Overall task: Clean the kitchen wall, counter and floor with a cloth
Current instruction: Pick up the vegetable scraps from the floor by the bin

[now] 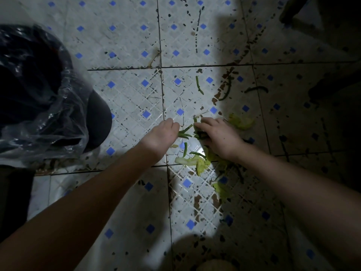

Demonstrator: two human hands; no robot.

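Observation:
I look down at a dirty white tiled floor (132,98) with blue diamonds and dark stains. My left hand (163,133) is closed around several green bean stalks (184,133) that stick out to its right. My right hand (218,136) presses down on more green stalks (199,134) just beside them, fingers curled over them. Pale green leaf scraps (197,163) lie under and below my right wrist. No cloth is in view.
A bin lined with a clear plastic bag (39,90) stands at the left. Loose green beans (199,86) and another leaf piece (241,122) lie farther out. The right side of the floor is in deep shadow, with a dark furniture leg (289,14) at top right.

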